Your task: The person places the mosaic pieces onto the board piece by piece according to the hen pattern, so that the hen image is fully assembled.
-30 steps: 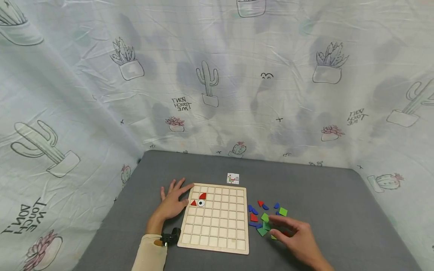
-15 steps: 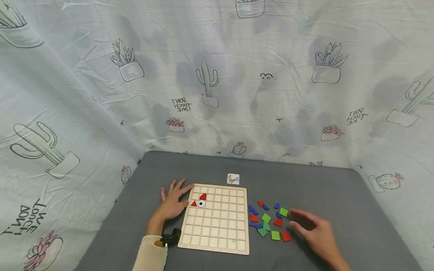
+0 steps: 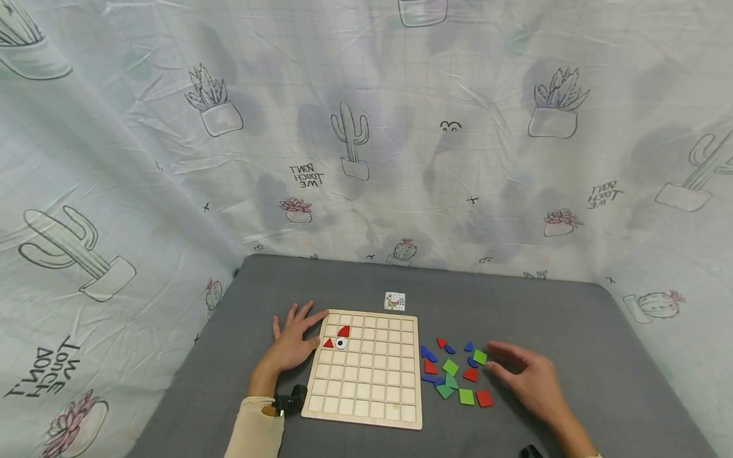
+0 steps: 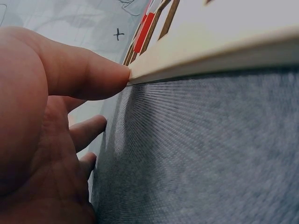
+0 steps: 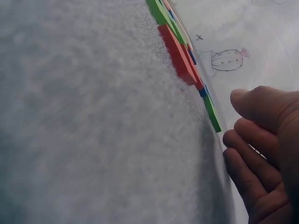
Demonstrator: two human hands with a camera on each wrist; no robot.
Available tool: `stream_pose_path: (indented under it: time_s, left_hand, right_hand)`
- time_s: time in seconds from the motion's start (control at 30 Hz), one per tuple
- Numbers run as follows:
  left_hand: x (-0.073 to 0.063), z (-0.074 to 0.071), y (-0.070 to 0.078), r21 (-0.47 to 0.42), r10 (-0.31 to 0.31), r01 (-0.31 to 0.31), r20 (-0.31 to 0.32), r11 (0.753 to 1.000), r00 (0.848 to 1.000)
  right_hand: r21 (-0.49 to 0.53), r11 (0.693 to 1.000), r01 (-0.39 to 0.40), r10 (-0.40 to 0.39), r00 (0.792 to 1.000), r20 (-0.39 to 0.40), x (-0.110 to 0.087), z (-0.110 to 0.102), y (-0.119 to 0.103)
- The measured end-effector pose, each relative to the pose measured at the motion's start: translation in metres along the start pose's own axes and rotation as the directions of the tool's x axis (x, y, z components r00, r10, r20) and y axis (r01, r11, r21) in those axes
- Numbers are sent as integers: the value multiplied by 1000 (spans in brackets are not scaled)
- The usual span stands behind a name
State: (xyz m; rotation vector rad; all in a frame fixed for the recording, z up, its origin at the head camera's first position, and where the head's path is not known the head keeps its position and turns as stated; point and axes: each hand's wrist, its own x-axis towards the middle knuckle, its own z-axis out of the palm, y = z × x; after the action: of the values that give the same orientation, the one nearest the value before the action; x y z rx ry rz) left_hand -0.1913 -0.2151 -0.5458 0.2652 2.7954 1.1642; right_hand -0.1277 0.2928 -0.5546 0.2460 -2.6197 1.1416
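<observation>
A wooden grid board [image 3: 366, 369] lies on the grey table, a red triangle [image 3: 328, 343], a white eye disc [image 3: 341, 343] and a red quarter-round piece [image 3: 344, 331] in its upper left cells. Fingers spread, my left hand [image 3: 292, 343] touches the board's left edge; in the left wrist view its thumb [image 4: 93, 72] rests against the board's side. My right hand [image 3: 529, 375] hovers at the right of the loose pieces, thumb and fingers apart and holding nothing. Nearest its fingertips is a light green square [image 3: 480, 357]; a red square [image 3: 484, 399] lies closer to me.
Several blue pieces, such as a blue half-round [image 3: 432, 357], lie between board and right hand with red pieces, a light green square [image 3: 450, 367] and dark green ones [image 3: 445, 391]. A small printed pattern card [image 3: 395, 301] lies behind the board. A patterned curtain [image 3: 366, 127] encloses the table.
My right hand has moved right, off the loose pieces it hovered over, then slightly up towards the light green square. The red square and other pieces it covered now show. My left hand has stayed put.
</observation>
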Motion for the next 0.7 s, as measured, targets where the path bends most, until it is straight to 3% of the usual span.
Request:
stream_pose_path:
  time_s: [0.47,0.7]
  left_hand:
    - [1,0,1,4,4,-4,-4,1000,1000]
    - [1,0,0,8,11,-11,-6,1000,1000]
  right_hand:
    - [-24,1000,-8,8,1000,-13,4,6,-2]
    - [-81,996,47,-53,996,-73,4,11,-1]
